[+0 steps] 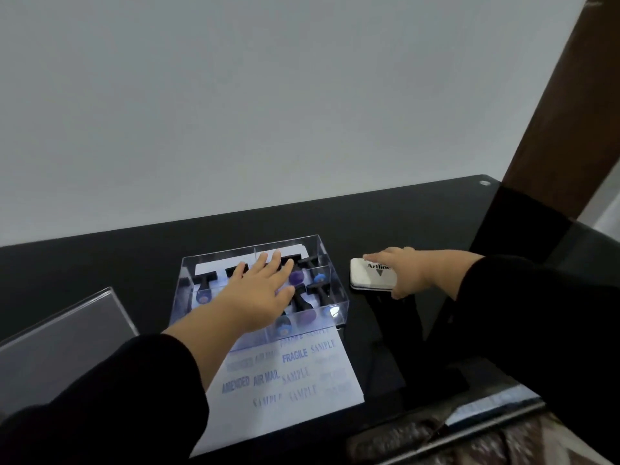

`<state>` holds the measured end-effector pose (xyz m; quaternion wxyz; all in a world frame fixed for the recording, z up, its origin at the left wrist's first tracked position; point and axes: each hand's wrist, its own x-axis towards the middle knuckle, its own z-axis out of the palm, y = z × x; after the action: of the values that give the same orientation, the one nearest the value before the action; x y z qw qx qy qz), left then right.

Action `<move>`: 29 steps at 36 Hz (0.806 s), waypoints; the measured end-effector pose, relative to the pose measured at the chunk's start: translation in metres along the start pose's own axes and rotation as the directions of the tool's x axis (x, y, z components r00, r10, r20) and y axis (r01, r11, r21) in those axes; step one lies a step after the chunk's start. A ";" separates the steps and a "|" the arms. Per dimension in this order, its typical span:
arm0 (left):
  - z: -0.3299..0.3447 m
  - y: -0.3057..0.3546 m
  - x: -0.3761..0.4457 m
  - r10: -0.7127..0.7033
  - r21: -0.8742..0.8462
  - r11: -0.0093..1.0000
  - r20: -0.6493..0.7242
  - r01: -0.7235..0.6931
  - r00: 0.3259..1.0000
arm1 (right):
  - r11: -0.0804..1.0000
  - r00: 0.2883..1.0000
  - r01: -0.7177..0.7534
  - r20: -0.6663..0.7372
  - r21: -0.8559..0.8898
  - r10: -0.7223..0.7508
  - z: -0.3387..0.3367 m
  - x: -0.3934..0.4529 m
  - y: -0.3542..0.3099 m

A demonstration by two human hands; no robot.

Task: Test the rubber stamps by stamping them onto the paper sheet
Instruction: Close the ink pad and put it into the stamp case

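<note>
— So, what do you have on the head view?

— A black desk (100,256) against a pale wall. On it stands a clear box (330,263) with dividers, and the stamps (303,302) lie inside, black handles with purple and blue ends.

— And the paper?

— The sheet (302,397) lies on the desk, with the box standing on its far part. Its near part shows blue prints: FRAGILE, AIR MAIL, AMENDED, and SAMPLE several times over, some faint.

— Where are the hands?

— My left hand (258,290) reaches over the box, fingers straight and slightly spread, palm down above the stamps. Its grip is apart, closed on nothing. I cannot tell whether it touches a stamp or only hovers.

— The right?

— My right hand (402,270) is on the ink pad (367,275), a white closed case marked Artline, just right of the box. The forefinger lies along the far edge of the lid and the thumb is at the near edge, so that grip is clamped on the pad.

— Anything else?

— A clear lid (63,333) lies at the left of the desk, well apart from the box. Both sleeves are black.
</note>
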<state>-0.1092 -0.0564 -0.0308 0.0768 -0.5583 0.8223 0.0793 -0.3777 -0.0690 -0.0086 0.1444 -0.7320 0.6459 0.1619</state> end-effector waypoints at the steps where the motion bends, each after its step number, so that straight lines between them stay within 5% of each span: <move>1: 0.002 -0.001 0.001 -0.002 -0.019 1.000 0.006 0.003 1.000 | 1.000 1.000 0.005 0.014 -0.018 -0.004 0.001 0.001 0.001; 29: 0.007 -0.001 0.000 -0.067 -0.107 0.992 -0.033 0.063 0.997 | 0.997 0.986 0.053 -0.158 -0.059 -0.062 -0.022 -0.008 -0.003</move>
<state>-0.1078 -0.0554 -0.0372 0.0347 -0.5895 0.7995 0.1101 -0.3746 -0.0706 0.0151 0.0768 -0.7645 0.6294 0.1161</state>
